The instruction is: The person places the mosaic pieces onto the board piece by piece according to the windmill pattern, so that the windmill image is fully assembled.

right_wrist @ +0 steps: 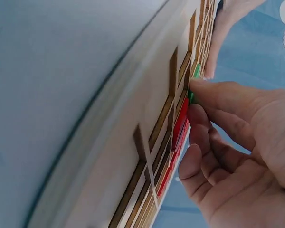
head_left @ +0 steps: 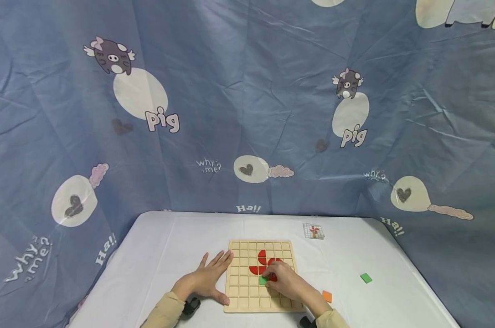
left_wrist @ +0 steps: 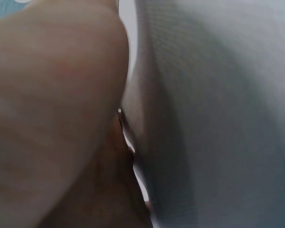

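A wooden grid board (head_left: 237,291) lies on the white table. Spread flat, my left hand (head_left: 206,279) has its fingertips and thumb along the board's left edge. Over the middle of the board, my right hand (head_left: 287,280) pinches a green square tile (head_left: 263,280) between thumb and fingers, at a cell just below the red pieces. Red rounded pieces (head_left: 262,257) sit in nearby cells, some partly covered by this hand. From the right wrist, the green tile (right_wrist: 197,71) shows at the fingertips beside a red piece (right_wrist: 180,124). Skin and sleeve fill the left wrist view.
A picture card (head_left: 313,231) with a grid and red shapes lies beyond the board's upper right corner. Right of the board are an orange tile (head_left: 327,296), close to my right forearm, and a loose green tile (head_left: 366,278). A blue printed curtain (head_left: 214,91) surrounds the table.
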Motion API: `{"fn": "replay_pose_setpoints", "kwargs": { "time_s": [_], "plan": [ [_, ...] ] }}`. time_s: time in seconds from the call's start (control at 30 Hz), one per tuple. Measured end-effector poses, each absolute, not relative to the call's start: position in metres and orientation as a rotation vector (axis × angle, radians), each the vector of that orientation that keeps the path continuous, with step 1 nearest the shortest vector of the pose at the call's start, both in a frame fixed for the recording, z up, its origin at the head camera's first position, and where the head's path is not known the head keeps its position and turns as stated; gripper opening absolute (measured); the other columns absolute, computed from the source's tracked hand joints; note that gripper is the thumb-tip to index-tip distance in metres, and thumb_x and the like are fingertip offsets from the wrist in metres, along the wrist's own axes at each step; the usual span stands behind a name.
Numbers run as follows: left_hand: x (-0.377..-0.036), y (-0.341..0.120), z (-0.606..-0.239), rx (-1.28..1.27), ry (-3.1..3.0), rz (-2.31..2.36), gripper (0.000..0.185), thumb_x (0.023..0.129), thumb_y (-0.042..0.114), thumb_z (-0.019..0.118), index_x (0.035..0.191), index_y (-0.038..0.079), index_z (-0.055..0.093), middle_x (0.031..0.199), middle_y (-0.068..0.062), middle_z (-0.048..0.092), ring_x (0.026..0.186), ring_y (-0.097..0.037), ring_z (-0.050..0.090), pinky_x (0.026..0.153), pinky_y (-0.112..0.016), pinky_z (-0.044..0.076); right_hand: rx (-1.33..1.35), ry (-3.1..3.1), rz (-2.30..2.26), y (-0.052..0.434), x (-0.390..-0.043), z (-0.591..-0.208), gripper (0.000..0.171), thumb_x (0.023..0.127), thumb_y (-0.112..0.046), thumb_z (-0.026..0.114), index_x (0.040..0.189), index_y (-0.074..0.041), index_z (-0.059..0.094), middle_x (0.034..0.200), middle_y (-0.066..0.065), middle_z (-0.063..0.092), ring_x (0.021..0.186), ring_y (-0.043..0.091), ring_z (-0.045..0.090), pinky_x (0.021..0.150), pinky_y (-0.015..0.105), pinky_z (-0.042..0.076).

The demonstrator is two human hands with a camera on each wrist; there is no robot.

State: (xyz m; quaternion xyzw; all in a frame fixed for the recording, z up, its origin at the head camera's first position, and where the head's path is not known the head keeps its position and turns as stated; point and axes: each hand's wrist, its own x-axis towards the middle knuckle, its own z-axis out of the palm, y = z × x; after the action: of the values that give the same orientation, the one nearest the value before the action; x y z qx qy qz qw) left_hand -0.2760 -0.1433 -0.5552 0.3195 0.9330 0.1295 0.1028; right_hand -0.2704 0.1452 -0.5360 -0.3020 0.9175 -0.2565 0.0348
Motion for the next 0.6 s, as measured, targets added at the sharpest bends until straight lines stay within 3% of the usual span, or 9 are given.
{"fn": "replay_pose_setpoints", "kwargs": {
  "time_s": [0.3,0.6],
  "plan": [
    [-0.276,-0.141,-0.557,0.923,2.759,0.364,0.126,0.056,0.079,0.056,0.147,0.01,0.004,0.153,-0.008,0.002,0.139,-0.03,0.002,0.105,-0.063,-0.004,-0.936,2.851,-0.759,0.144,-0.269,-0.536,0.016,0.075,-0.018,0.075,0.089,-0.015,0.069,0.082,-0.012,0.057,0.076,0.0,0.047,0.065,0.019,0.045],
    [-0.278,-0.141,-0.558,0.91,2.772,0.361,0.127,0.053,0.081,0.055,0.147,0.011,0.005,0.153,-0.007,0.002,0.14,-0.029,0.003,0.105,-0.062,-0.003,-0.914,2.841,-0.852,0.155,-0.264,-0.536,0.02,0.079,-0.022,0.07,0.097,-0.016,0.065,0.091,-0.011,0.057,0.079,0.004,0.049,0.065,0.019,0.046]
  ]
}}
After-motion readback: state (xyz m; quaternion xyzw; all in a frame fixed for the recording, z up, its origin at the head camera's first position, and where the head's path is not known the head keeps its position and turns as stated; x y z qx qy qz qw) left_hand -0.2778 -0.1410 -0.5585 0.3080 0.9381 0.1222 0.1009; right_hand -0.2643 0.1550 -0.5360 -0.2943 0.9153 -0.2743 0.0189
